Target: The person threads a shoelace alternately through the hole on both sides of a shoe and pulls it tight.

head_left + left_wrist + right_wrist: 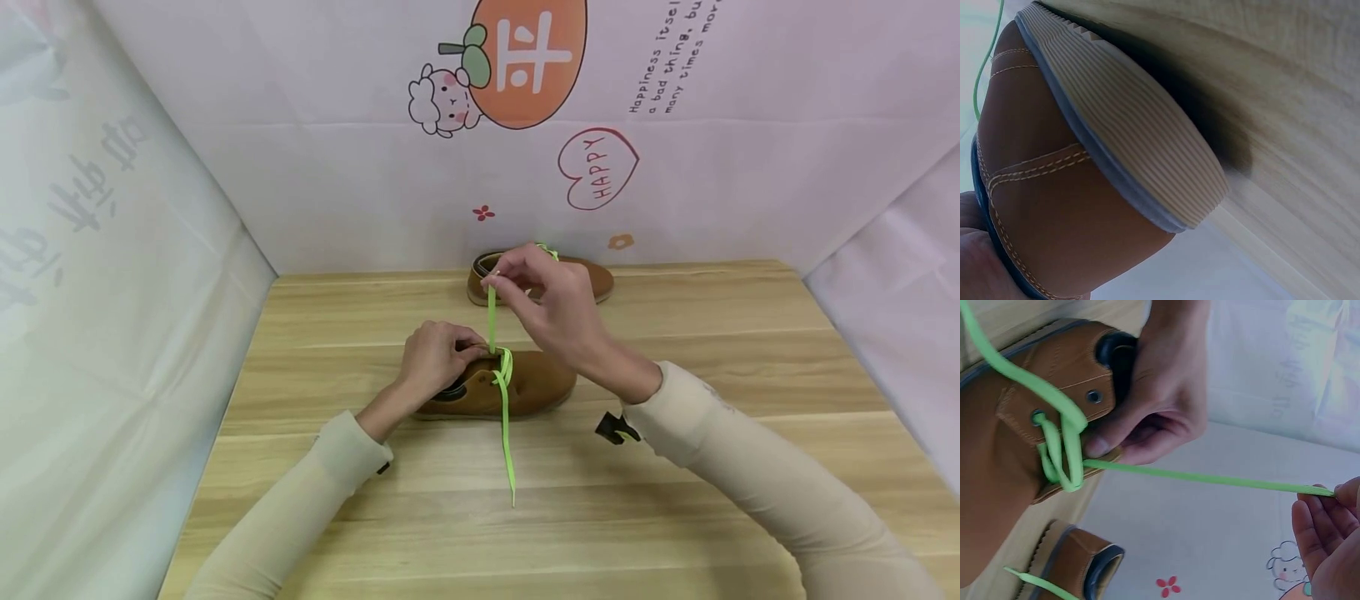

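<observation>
A brown leather shoe (540, 383) lies on the table with its toe to the right. My left hand (435, 354) pinches its far eyelet flap, thumb on the flap's edge in the right wrist view. Above the shoe, my right hand (558, 308) pinches a bright green shoelace (1210, 479) near its end, and the lace runs taut from the flap. The other lace end (506, 442) trails over the near side onto the table. One near eyelet (1094, 396) has no lace in it. In the left wrist view the ribbed sole (1122, 119) shows.
A second brown shoe (603, 279) with green lace stands at the table's back edge, partly behind my right hand. White printed cloth (360, 192) walls off the back and both sides of the wooden table (315, 517).
</observation>
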`<state>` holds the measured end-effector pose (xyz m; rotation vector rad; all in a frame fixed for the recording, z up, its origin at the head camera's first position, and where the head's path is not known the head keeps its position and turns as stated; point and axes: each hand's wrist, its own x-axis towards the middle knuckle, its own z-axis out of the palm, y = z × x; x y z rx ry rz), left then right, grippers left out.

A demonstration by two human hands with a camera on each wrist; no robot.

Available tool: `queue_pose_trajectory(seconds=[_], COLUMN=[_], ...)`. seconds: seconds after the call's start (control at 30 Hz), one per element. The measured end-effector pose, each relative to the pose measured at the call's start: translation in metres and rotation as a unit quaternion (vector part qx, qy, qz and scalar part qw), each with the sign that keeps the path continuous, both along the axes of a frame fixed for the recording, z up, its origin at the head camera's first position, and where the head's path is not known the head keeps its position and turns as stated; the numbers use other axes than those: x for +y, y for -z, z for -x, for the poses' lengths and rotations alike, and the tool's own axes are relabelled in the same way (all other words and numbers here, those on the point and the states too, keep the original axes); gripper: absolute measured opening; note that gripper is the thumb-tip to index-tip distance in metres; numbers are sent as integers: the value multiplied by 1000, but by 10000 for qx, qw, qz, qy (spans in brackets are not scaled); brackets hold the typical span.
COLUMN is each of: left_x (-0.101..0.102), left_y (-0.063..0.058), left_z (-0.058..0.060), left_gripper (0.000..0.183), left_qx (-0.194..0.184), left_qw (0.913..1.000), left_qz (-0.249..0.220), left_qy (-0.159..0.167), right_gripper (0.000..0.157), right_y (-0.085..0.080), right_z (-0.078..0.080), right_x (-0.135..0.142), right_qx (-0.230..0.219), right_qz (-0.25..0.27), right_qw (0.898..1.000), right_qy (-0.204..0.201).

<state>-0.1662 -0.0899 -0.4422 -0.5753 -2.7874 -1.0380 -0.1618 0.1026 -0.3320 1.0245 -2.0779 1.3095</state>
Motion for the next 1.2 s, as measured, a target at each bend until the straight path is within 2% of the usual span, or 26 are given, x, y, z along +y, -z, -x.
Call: queue_pose_trajectory(seconds=[0.27, 0.63, 0.77, 1.2], left_x=[0, -1, 0, -2], left_y=[0, 2, 2, 3], left_z=[1, 2, 3, 1], left_gripper=[5, 4, 4, 3], left_qx=[-12, 15, -6, 84], left_qw=[10000, 10000, 10000, 9999], left_qz=[57, 8, 21, -10], left_qy=[-61, -44, -35, 135], right_gripper=[10, 11, 11, 9], right_y=[-10, -12, -12, -15], right_z=[-6, -9, -10, -12], right_x=[-1, 1, 3, 11], right_qx=[230, 234, 28, -1277], right_qz=[-89, -5, 90, -9], right_qw=[9997, 9996, 9998, 9918], right_qy=[-31, -127, -167, -14])
